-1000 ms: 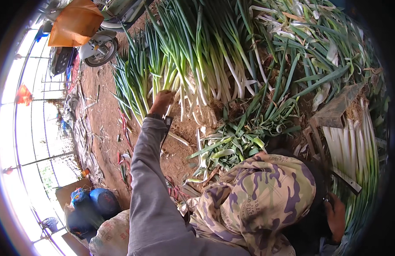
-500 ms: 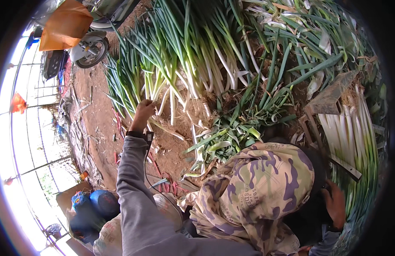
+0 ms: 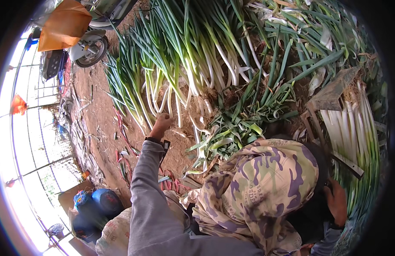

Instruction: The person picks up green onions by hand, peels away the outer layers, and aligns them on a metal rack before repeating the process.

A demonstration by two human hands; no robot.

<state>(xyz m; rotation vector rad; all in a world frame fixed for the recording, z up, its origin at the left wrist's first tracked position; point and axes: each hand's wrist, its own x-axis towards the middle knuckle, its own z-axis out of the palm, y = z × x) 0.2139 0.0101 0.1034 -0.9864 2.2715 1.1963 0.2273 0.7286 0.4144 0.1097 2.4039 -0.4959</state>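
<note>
My left hand [image 3: 162, 125] is closed at the white root ends of a few green onions [image 3: 154, 104], which bend toward its fingers. They lie at the front edge of a wide spread of green onions [image 3: 191, 47] with green tops pointing away. On the right, my right hand [image 3: 336, 202] is bent upward beside the dark edge of a camouflage hat [image 3: 265, 179]. The hat and shadow hide its fingertips, and I cannot tell whether it holds anything. Past it lies a thick stack of trimmed green onions [image 3: 357, 132], with roots at a worn angled frame [image 3: 329, 98].
Stripped leaves [image 3: 238, 132] lie in a heap before the hat, and more leaf litter [image 3: 317, 42] covers the far right. Red cords [image 3: 125, 158] trail over the dirt floor. Sacks [image 3: 114, 232] and dark blue bundles [image 3: 107, 204] stand lower left; a scooter wheel [image 3: 93, 51] is upper left.
My left hand has moved right and slightly nearer. The onion ends at its fingers have shifted right with it. My right hand has hardly moved.
</note>
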